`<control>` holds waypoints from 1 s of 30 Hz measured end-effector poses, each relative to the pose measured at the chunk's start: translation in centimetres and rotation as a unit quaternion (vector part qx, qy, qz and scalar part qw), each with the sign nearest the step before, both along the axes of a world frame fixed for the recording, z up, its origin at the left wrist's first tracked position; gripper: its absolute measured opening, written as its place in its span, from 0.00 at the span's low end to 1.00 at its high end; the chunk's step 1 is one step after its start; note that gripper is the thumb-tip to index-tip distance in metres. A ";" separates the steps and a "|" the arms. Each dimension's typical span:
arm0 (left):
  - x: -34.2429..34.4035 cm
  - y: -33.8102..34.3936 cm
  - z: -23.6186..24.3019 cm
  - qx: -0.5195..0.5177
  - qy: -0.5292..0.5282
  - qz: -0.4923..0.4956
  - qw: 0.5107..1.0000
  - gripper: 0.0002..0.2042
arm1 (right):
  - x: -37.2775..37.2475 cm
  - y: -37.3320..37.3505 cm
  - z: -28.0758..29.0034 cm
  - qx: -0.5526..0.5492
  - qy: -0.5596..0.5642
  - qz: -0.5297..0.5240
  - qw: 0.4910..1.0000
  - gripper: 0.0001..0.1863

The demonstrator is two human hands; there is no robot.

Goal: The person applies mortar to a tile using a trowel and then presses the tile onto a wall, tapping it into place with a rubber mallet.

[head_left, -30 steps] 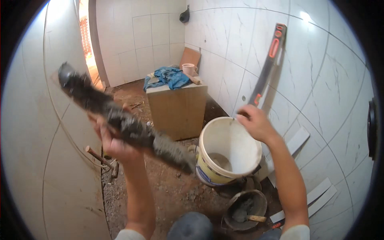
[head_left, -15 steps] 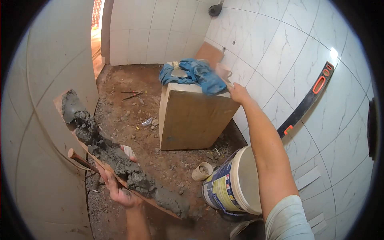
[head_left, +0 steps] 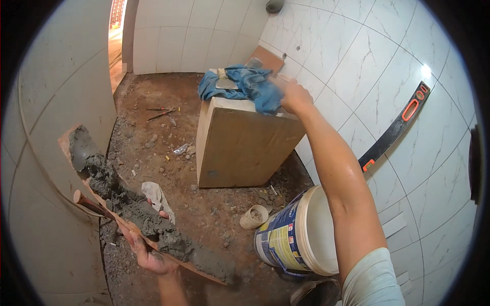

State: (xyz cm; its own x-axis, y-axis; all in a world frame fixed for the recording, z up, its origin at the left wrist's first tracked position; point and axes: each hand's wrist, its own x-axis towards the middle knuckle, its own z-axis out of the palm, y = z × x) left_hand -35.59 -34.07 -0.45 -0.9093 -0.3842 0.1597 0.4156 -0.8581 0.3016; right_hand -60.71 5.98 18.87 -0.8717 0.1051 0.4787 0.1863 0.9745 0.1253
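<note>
A single mortar-laden strip [head_left: 137, 214] is borne on a person's left hand [head_left: 155, 260] at lower left, above a dirt floor [head_left: 209, 219]. Wet, dark grey mortar coats its upper face, lumpy through the middle and smoother toward both ends, with bare reddish-tan showing along the near edge and far corner. Its long axis slants across the view, one end pointing up and left toward the wall, the other down and right toward the bucket. The left hand is partly closed, curled around the strip from beneath.

Just beside the strip is one brown handle [head_left: 89, 204]; to the right stand one white-rimmed bucket [head_left: 286, 245] and one small cup [head_left: 254, 217]. Beyond is one tan box [head_left: 250, 148], topped by one blue cloth [head_left: 258, 86]. The right hand [head_left: 297, 97] reaches to the box's right corner, fingers curled; whether it has hold of anything cannot be told. One black-and-orange spirit level [head_left: 395, 125] leans against the right-hand tiled wall [head_left: 352, 66].
</note>
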 end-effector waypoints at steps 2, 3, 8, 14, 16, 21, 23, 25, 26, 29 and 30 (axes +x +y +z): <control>0.1 0.6 1.1 -0.032 -0.005 0.016 0.999 0.28 | 0.6 -1.0 1.0 0.084 0.051 0.060 0.993 0.28; 0.0 0.9 1.3 -0.031 0.001 0.014 0.999 0.28 | 0.9 -2.1 2.2 0.100 0.041 0.032 0.994 0.25; 1.7 1.9 4.2 -0.065 0.042 0.025 0.997 0.27 | 6.0 -0.9 10.4 0.214 0.097 -0.021 0.972 0.20; 4.8 5.7 11.3 0.005 0.136 -0.048 0.989 0.29 | 22.7 4.5 20.6 0.203 0.217 -0.097 0.950 0.16; 6.9 6.6 14.2 0.081 0.182 -0.165 0.966 0.28 | 30.8 5.6 20.4 0.139 0.358 -0.062 0.921 0.15; 17.0 13.2 24.1 0.058 0.114 -0.054 0.990 0.28 | 56.6 7.4 14.7 -0.205 0.295 -0.084 0.929 0.18; 19.6 15.0 24.4 -0.013 0.261 -0.077 0.962 0.28 | 67.2 5.7 12.9 -0.390 0.244 -0.109 0.881 0.19; 24.9 18.3 27.1 -0.063 0.291 -0.094 0.950 0.27 | 77.0 3.9 10.5 -0.490 0.262 -0.140 0.820 0.20; 28.0 20.5 28.5 -0.108 0.310 -0.075 0.942 0.28 | 82.2 4.5 8.6 -0.441 0.312 -0.124 0.832 0.17; 36.9 27.5 32.7 0.036 0.384 -0.122 0.915 0.25 | 94.3 3.8 4.8 -0.413 0.432 -0.128 0.791 0.15; 40.4 29.9 33.7 0.035 0.388 -0.147 0.909 0.25 | 98.1 2.5 4.9 -0.453 0.453 -0.150 0.753 0.15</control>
State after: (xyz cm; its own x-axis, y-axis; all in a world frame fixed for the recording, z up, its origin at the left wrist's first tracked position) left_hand 4.78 -4.17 33.20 -0.5988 -0.1761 0.7813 0.2295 -0.9724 -0.0432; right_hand 37.34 8.46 23.74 -0.1014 0.8739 0.4755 0.0240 0.4799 -0.8770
